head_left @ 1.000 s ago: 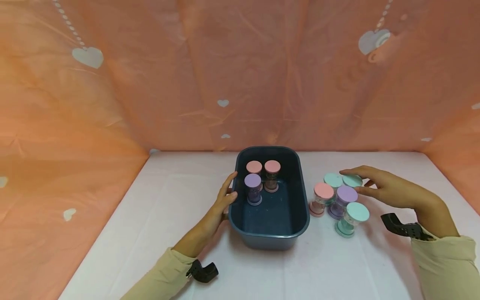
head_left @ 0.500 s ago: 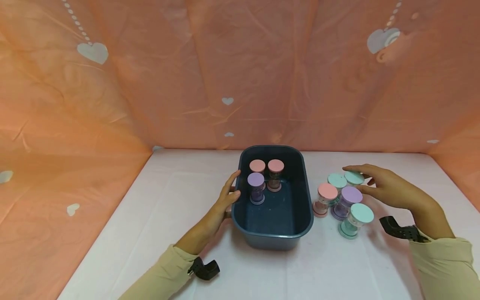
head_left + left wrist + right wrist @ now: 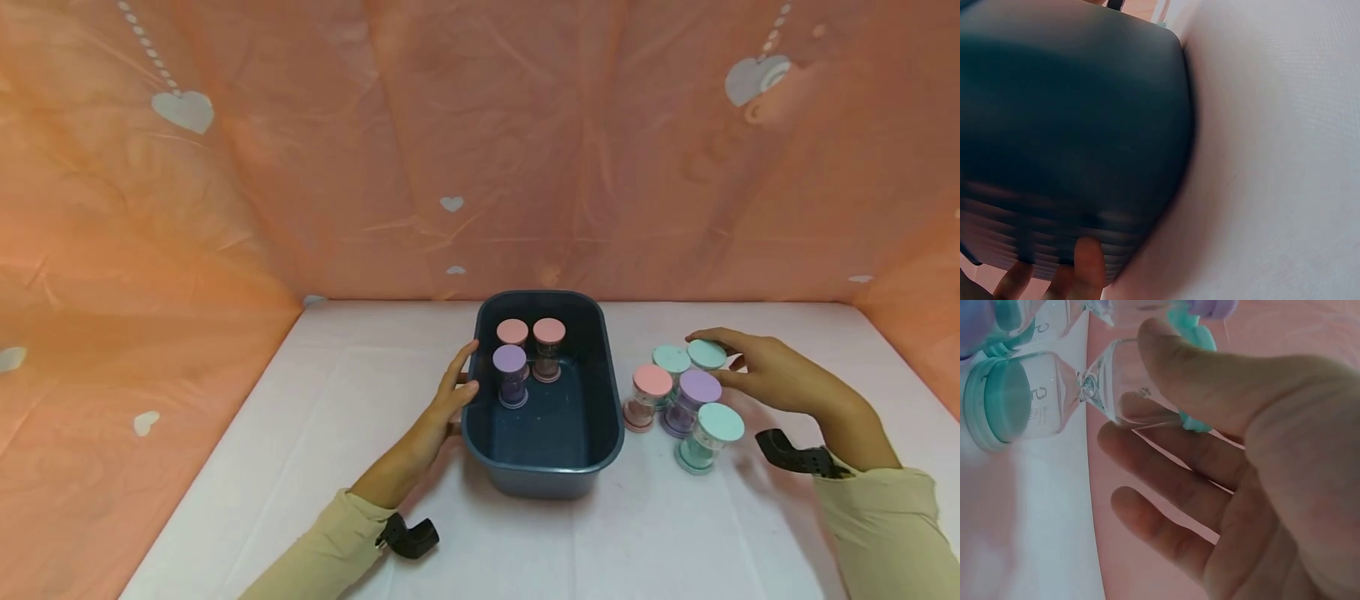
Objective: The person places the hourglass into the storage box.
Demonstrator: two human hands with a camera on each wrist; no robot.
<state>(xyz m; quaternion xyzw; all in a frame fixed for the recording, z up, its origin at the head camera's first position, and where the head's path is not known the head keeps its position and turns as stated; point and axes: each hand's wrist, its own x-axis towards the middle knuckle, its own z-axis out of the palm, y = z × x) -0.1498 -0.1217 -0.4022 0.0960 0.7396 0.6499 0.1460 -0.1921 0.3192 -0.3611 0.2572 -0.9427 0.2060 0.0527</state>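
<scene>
In the head view, my left hand (image 3: 432, 423) rests at the left side of a dark blue bin (image 3: 547, 442); in the left wrist view its fingertips (image 3: 1089, 256) lie against the ribbed outer wall. Two pink sand timers (image 3: 549, 333) and a purple sand timer (image 3: 511, 362) stand inside. Right of the bin, my right hand (image 3: 780, 373) pinches the rearmost mint sand timer (image 3: 707, 354) by its upper glass bulb, thumb on one side and fingers on the other. Its mint base (image 3: 1007, 400) shows low in the right wrist view.
Close around the held timer stand another mint sand timer (image 3: 671, 359), a pink sand timer (image 3: 651, 383), a purple sand timer (image 3: 699, 387) and a front mint sand timer (image 3: 718, 425). An orange sheet (image 3: 525, 167) with pale hearts rises behind the white tabletop (image 3: 375, 358).
The head view shifts slightly. The fingers of my right hand stay around the rearmost mint sand timer, and my left hand keeps its place at the bin.
</scene>
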